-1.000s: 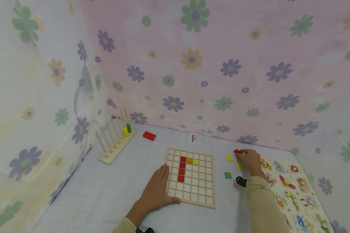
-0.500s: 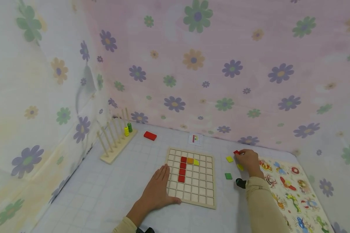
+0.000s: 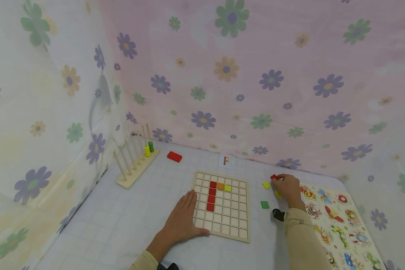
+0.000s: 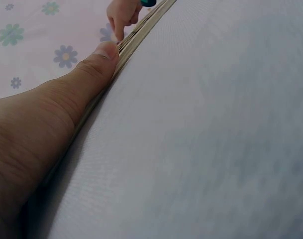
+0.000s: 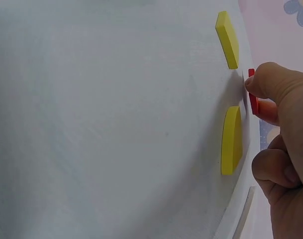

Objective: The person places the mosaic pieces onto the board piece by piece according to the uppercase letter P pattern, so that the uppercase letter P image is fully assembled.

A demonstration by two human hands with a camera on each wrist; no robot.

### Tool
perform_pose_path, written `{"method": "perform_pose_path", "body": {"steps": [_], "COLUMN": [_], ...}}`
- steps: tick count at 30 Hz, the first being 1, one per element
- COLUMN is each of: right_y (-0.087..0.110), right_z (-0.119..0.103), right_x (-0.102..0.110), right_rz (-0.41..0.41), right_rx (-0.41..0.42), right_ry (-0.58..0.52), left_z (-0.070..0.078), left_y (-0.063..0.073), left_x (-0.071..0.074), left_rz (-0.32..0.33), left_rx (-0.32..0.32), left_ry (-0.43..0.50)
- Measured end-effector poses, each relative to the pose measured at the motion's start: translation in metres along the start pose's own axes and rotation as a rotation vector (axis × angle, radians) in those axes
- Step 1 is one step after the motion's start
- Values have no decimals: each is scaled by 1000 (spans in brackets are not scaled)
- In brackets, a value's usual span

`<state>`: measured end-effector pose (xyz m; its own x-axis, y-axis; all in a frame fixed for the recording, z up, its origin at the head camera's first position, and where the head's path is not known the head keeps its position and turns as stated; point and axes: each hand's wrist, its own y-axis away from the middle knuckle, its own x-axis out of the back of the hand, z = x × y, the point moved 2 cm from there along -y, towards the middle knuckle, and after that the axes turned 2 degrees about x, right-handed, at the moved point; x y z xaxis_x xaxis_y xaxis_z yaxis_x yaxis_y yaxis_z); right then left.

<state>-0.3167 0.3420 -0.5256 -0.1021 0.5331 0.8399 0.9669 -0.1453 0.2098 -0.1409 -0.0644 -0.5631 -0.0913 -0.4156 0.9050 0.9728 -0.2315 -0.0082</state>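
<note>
In the head view, my left hand rests at the left corner of a wooden grid board, its fingers straight along the left side and the thumb at the near edge. On the board, red tiles form a column, with an orange tile and a part-yellow tile beside the top one. My right hand pinches a red tile between thumb and finger, right of the board. Close by lie a yellow tile, a yellow round-edged piece and a green tile.
A small printed pattern card lies behind the board. Farther left are a red block and a wooden peg stand with yellow and green beads. An insect picture board lies under the right forearm's side. Flowered cloth walls the table.
The head view shifts very slightly. Both hands stay nearly still, the right one keeping its pinch on the red tile.
</note>
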Motion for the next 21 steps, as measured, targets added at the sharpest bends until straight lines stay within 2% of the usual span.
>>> {"method": "perform_pose_path", "body": {"steps": [8, 15, 21], "right_y": [8, 22, 44], "right_z": [-6, -14, -30], "right_x": [0, -7, -13], "right_rz": [59, 71, 167], "right_rx": [68, 67, 100], "right_ry": [-4, -7, -11], "left_z": [-1, 0, -1], "left_y": [-2, -1, 0], "left_x": [-1, -2, -2], "left_rz": [1, -3, 3], "left_rx": [0, 3, -5], "left_ry": [-23, -13, -11]}}
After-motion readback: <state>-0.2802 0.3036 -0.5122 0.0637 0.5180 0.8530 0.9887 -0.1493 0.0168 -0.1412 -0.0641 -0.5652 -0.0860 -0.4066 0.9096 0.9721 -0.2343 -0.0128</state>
